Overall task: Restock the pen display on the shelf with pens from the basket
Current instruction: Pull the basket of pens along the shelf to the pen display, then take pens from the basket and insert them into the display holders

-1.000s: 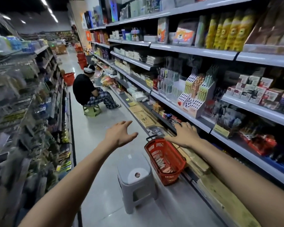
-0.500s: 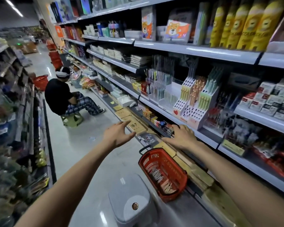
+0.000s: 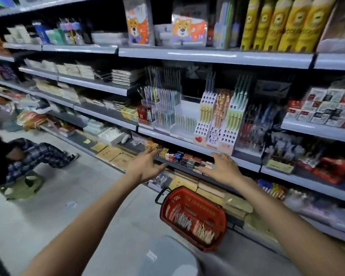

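Drawing closer to the pen display (image 3: 217,116), left hand (image 3: 145,166) and right hand (image 3: 221,168) are hovering spread and empty, with pens (image 3: 195,230) lying in the basket (image 3: 189,203) below, nearer the right.

What I can't make out from here

The pens (image 3: 195,228) in my basket (image 3: 197,203) are a pale smear, so I can't tell their colours or count. The seated person (image 3: 18,156) is cut off by the left edge. My right hand (image 3: 223,168) covers part of the small boxes (image 3: 187,158). The goods at far left (image 3: 18,36) are blurred, and the print on the pen display (image 3: 213,136) is too small to read.
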